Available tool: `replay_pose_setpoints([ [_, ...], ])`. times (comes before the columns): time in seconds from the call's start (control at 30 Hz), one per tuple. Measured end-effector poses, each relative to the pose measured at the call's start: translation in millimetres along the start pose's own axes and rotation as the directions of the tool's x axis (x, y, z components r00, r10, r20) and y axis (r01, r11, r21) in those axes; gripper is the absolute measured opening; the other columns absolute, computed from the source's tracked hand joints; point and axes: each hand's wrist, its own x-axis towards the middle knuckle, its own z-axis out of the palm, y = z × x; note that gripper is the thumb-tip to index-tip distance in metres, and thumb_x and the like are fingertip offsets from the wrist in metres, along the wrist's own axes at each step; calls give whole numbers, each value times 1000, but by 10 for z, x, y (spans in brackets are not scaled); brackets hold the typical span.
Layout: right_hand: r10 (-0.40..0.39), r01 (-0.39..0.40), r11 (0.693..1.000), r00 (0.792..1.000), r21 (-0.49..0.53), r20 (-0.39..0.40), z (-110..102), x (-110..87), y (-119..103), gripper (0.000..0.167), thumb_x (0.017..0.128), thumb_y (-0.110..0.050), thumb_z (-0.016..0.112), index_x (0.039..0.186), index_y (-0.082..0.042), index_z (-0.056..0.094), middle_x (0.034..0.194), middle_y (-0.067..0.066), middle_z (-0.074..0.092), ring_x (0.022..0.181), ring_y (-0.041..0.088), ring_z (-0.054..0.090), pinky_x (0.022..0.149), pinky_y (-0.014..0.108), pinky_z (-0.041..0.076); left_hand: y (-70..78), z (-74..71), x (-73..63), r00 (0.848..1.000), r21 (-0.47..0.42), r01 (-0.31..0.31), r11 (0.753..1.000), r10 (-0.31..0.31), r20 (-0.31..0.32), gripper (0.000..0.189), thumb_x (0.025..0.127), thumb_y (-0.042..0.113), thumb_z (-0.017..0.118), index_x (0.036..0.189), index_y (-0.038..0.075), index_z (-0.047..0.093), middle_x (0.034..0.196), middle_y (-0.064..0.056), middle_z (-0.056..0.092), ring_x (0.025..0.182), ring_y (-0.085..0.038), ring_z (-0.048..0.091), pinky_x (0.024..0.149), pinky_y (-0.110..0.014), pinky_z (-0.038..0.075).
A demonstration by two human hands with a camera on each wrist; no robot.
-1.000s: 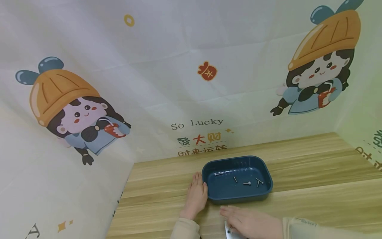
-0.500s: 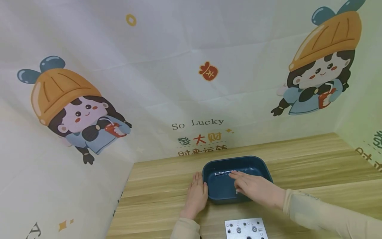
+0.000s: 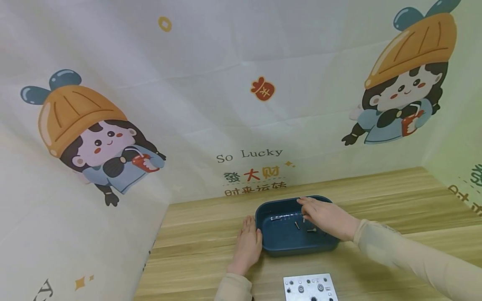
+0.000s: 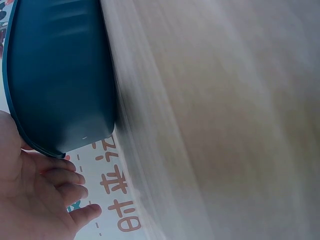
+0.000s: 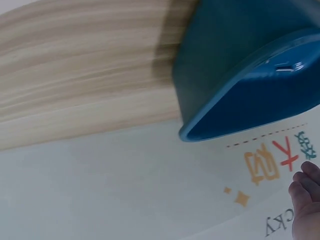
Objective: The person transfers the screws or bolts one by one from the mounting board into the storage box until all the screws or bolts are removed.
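Observation:
My left hand [image 3: 247,244] lies along the left side of a dark blue tray [image 3: 280,253], its fingers straight and touching the wall. The left wrist view shows this hand [image 4: 42,195] right at the tray's rim. My right hand [image 3: 327,215] reaches over the tray's right half with fingers pointing down and left. A small pale bit shows under its fingertips; I cannot tell whether it is a pinched screw. Inside the tray lie a screw [image 3: 275,218] near the back left, a short screw [image 3: 297,225] in the middle and another screw [image 3: 311,230] beside the right hand.
A silver metal plate [image 3: 310,282] with holes and round fittings lies on the wood-grain table [image 3: 203,234], in front of the tray and cut off by the bottom edge. A printed cloth [image 3: 211,104] hangs behind and at both sides.
My right hand has gone from the metal plate up into the tray, then farther back there, uncovering the plate. Some screws at the tray's right are now hidden by it. The left hand stays put.

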Motion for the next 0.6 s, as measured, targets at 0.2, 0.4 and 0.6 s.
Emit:
replay_pose_setpoints([
  [0.2, -15, 16, 998, 1000, -58, 16, 36, 51, 111, 33, 93, -9, 65, 121, 5, 54, 122, 20, 66, 115, 32, 64, 94, 44, 54, 1, -1, 2, 1000, 3, 1, 1000, -1, 3, 49, 103, 13, 39, 143, -16, 38, 152, -33, 35, 144, -45, 31, 113, -62, 29],
  [0.4, -19, 23, 998, 998, -56, 57, 73, 98, 201, 44, 93, -9, 65, 129, 12, 50, 103, 11, 69, 106, 30, 67, 92, 45, 54, 6, -9, 4, 1000, 2, -3, 1000, 3, -2, 49, 103, 13, 38, 142, -17, 38, 151, -33, 35, 144, -45, 31, 113, -62, 29],
  [0.6, -16, 21, 999, 992, -42, 127, 63, 129, 228, 17, 95, -9, 62, 109, 0, 58, 121, 22, 66, 114, 36, 64, 94, 47, 53, 7, -6, -5, 1000, -3, 1, 1000, -1, 6, 50, 104, 14, 38, 143, -16, 37, 152, -33, 34, 145, -45, 30, 114, -62, 29],
])
